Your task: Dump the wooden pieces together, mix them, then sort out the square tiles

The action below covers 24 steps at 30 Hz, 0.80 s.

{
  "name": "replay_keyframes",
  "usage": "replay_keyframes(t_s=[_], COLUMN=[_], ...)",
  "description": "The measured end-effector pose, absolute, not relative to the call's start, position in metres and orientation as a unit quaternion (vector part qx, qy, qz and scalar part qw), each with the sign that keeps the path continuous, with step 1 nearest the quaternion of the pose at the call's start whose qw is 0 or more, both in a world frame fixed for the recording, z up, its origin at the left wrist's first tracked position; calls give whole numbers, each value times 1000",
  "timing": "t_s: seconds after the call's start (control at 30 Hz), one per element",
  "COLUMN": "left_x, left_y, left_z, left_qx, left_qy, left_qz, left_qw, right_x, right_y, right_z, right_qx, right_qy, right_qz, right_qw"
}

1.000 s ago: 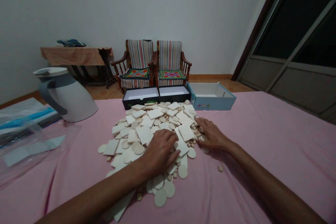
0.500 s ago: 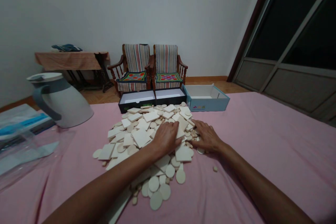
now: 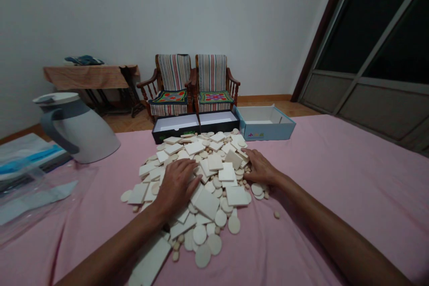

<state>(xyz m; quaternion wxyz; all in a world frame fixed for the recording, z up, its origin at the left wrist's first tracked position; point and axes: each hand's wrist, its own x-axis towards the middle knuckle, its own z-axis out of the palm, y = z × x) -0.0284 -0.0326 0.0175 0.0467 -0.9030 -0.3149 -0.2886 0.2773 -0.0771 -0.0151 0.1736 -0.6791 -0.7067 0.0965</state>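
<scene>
A spread-out pile of pale wooden pieces (image 3: 205, 203), squares, discs and small pebble-like bits, lies on a pink cloth. My left hand (image 3: 177, 184) rests palm down on the left-middle of the pile, fingers and thumb apart, gripping nothing visible. At the pile's right edge, my right hand (image 3: 261, 169) touches the pieces with fingers spread; its fingertips are partly among small bits. Two discs (image 3: 257, 190) lie just below that hand. A long pale board (image 3: 150, 261) sticks out under my left forearm.
Behind the pile stand a black box (image 3: 176, 127) with a white inside, a second one beside it, and a light blue box (image 3: 268, 129). A grey-white jug (image 3: 89, 134) and clear plastic packaging (image 3: 36, 196) are at left. Two striped chairs stand beyond.
My left hand has moved left across the pile, uncovering squares in the middle. My right hand has shifted slightly up and left, and more discs show below it.
</scene>
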Motion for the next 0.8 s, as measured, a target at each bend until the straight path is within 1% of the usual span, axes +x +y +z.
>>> replay_keyframes(t_s=[0.27,0.43,0.6,0.8], left_x=[-26,-27,-27,-26], left_y=[-39,-42,-42,-42], left_z=[8,9,7,9], left_qx=[-901,-902,-903,-901], left_qy=[-310,-313,-311,-314], left_qz=[-302,-297,-296,-299], left_qw=[16,5,0,-8], right_x=[270,274,278,279], right_y=[-77,-79,-78,-72], right_z=[-20,-28,-28,-13], right_qx=[-680,-682,-651,-646], right_qy=[-706,-709,-741,-742], right_qz=[67,44,53,71], right_qw=[186,176,156,166])
